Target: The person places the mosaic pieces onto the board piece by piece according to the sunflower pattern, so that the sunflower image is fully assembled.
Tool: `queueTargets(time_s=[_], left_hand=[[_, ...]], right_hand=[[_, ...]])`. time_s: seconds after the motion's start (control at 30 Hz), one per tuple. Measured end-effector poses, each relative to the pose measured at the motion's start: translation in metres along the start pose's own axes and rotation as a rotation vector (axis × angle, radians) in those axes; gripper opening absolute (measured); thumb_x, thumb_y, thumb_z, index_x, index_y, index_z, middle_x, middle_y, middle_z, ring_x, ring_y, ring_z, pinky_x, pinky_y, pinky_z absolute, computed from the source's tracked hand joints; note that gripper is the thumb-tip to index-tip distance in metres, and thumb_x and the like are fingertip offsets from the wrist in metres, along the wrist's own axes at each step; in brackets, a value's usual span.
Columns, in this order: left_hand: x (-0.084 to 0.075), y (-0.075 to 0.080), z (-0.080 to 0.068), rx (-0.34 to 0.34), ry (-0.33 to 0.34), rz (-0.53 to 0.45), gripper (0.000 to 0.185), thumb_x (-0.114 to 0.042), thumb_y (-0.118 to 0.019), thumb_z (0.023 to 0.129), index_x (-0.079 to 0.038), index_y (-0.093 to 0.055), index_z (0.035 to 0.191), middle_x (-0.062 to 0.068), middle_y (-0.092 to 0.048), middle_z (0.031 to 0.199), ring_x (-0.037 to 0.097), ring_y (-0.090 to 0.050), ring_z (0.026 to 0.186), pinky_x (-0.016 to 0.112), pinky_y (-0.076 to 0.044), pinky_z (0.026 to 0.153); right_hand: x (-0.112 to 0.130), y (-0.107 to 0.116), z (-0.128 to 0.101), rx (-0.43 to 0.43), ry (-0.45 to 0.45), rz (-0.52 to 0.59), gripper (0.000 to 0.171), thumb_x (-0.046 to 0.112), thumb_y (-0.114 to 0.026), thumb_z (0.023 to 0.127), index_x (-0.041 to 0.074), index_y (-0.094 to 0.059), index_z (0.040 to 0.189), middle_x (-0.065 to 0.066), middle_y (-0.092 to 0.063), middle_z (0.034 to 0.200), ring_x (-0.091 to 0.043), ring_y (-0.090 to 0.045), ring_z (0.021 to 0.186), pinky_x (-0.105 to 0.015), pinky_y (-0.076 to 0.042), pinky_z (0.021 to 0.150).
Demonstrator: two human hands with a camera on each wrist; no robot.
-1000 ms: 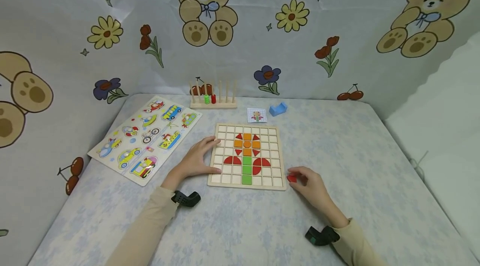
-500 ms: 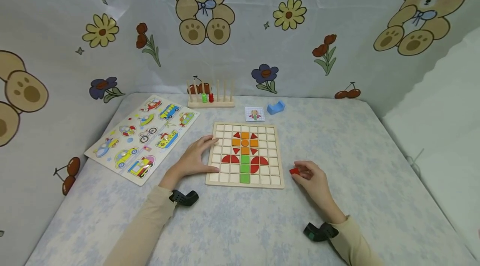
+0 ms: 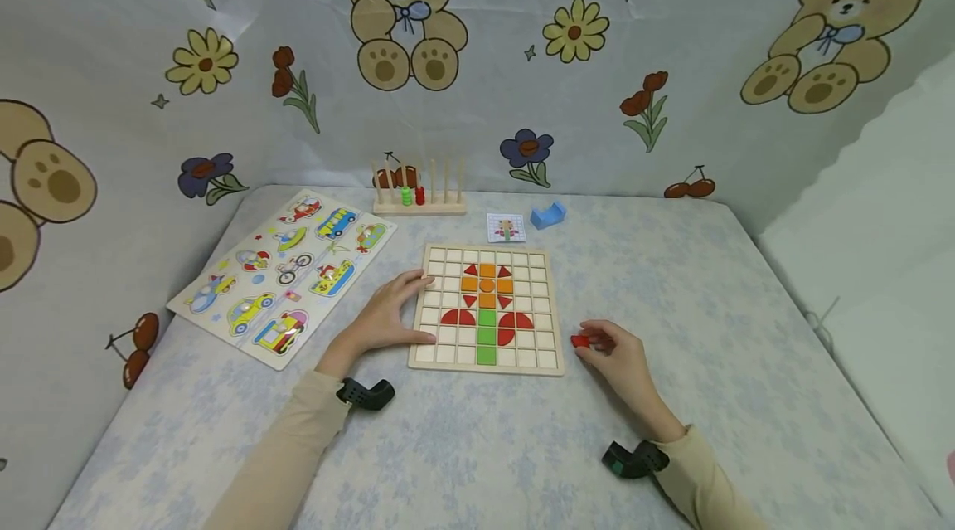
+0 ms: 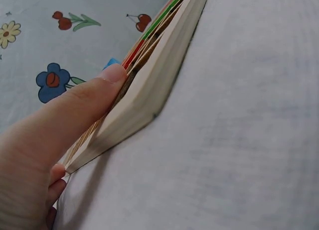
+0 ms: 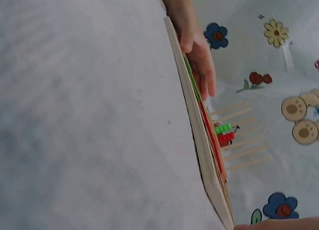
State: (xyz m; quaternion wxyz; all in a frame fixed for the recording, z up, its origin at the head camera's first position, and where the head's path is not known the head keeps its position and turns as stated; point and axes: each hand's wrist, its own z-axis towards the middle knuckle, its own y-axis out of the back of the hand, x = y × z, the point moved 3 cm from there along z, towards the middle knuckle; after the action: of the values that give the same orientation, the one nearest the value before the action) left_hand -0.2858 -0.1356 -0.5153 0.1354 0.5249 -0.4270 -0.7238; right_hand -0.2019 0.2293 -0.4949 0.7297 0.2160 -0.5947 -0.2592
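Note:
A square wooden grid board (image 3: 550,288) lies on the table, with orange, green and red pieces forming a flower in its cells. My left hand (image 3: 382,318) rests at its left side, fingers and thumb spread and touching the frame; in the left wrist view the thumb (image 4: 84,103) lies over the rim. Just right of the board, my right hand (image 3: 619,356) pinches a small red piece (image 3: 579,341) between thumb and fingers. Its exact shape is partly hidden. Only a sliver of a right finger (image 5: 284,224) shows in the right wrist view.
A small pattern card (image 3: 506,227) and a blue block (image 3: 548,216) lie behind the board. The bead rack (image 3: 419,208) with pegs stands at the back. A vehicle puzzle board (image 3: 283,273) lies to the left. The patterned cloth rises behind the table.
Still pinching the red piece, my right hand moved slightly away from the board's lower right corner, then a little back toward it. The left hand stays on the frame.

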Motion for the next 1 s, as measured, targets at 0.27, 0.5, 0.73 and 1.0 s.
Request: queueTargets(time_s=[0.27,0.5,0.73,1.0], left_hand=[[0.002,-0.001,0.002,-0.006,-0.003,-0.006,0.099,-0.058,-0.08,0.065,-0.025,-0.036,0.148,0.004,-0.027,0.156,0.034,-0.025,0.143,0.059,-0.023,0.113],[-0.004,-0.005,0.005,-0.008,-0.008,-0.018,0.098,-0.056,-0.081,0.065,-0.024,-0.038,0.147,0.005,-0.028,0.155,0.033,-0.027,0.143,0.059,-0.023,0.113],[-0.007,-0.006,0.006,-0.004,-0.011,-0.024,0.099,-0.056,-0.081,0.065,-0.023,-0.037,0.147,0.006,-0.028,0.155,0.034,-0.026,0.143,0.06,-0.023,0.112],[-0.002,-0.006,0.004,-0.007,-0.006,-0.013,0.098,-0.056,-0.08,0.066,-0.024,-0.036,0.148,0.004,-0.027,0.156,0.033,-0.026,0.143,0.061,-0.024,0.112]], right_hand=[[0.064,-0.05,0.02,0.155,0.093,0.148,0.03,0.0,-0.075,0.078,-0.002,-0.067,0.107,-0.015,-0.069,0.098,-0.024,-0.062,0.085,-0.03,-0.054,0.076],[0.095,-0.098,0.034,0.281,0.185,0.07,0.031,0.003,-0.075,0.079,0.0,-0.067,0.108,-0.012,-0.068,0.099,-0.021,-0.063,0.086,-0.031,-0.054,0.077],[0.092,-0.107,0.038,0.287,0.173,0.059,0.029,0.001,-0.077,0.076,0.001,-0.068,0.104,-0.011,-0.068,0.095,-0.018,-0.059,0.08,-0.025,-0.051,0.072],[0.092,-0.113,0.038,0.288,0.235,0.07,0.025,0.002,-0.076,0.077,0.002,-0.069,0.101,-0.01,-0.067,0.089,-0.017,-0.059,0.077,-0.023,-0.05,0.069]])
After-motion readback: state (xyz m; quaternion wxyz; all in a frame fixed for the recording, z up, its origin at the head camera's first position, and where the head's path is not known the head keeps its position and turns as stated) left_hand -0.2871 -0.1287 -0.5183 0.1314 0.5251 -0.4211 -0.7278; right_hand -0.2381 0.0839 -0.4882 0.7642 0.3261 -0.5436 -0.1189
